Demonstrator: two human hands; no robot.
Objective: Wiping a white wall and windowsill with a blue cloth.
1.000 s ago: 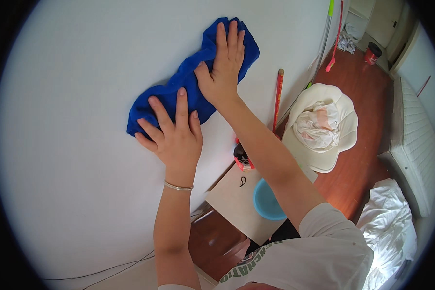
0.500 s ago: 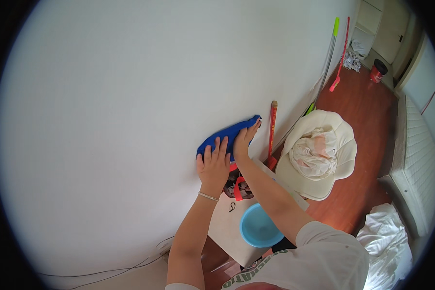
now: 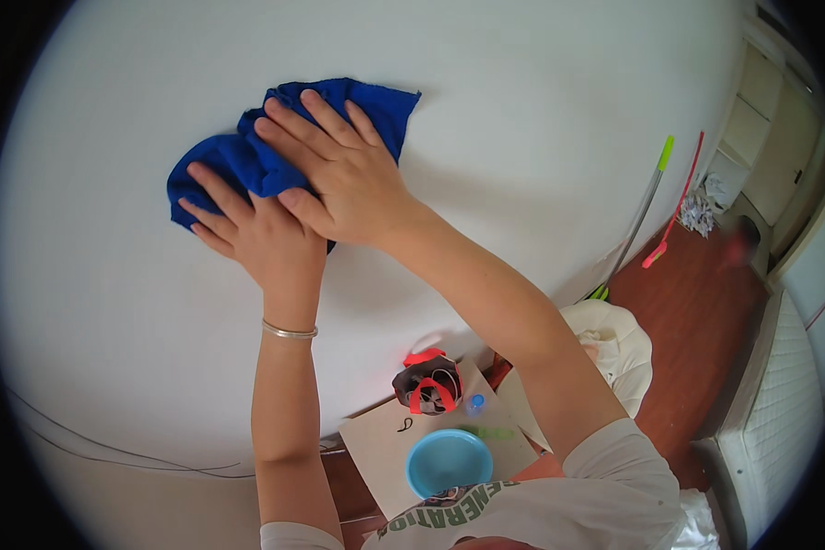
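A blue cloth (image 3: 387, 108) lies bunched and folded against the white wall (image 3: 541, 101). My left hand (image 3: 280, 243), with a silver bangle at its wrist, rests flat on the cloth's lower left part, fingers spread. Just right of it and slightly higher, my right hand (image 3: 362, 188) presses the cloth's middle with straight fingers. Its thumb side overlaps the left hand. A fold of cloth covers some of the left hand's fingers.
Below, a small table (image 3: 373, 440) bears a light-blue basin (image 3: 414, 466), a dark bag with red handles (image 3: 428, 390) and a blue-capped bottle (image 3: 476, 404). A cream petal-shaped chair (image 3: 634, 344), a green-handled pole (image 3: 646, 197) and a mattress (image 3: 765, 385) are at right. Cables (image 3: 128, 454) run lower left.
Both hands and the cloth have moved up and left along the wall. The hands have come together and now overlap. The view has shifted too, with the table lower in it.
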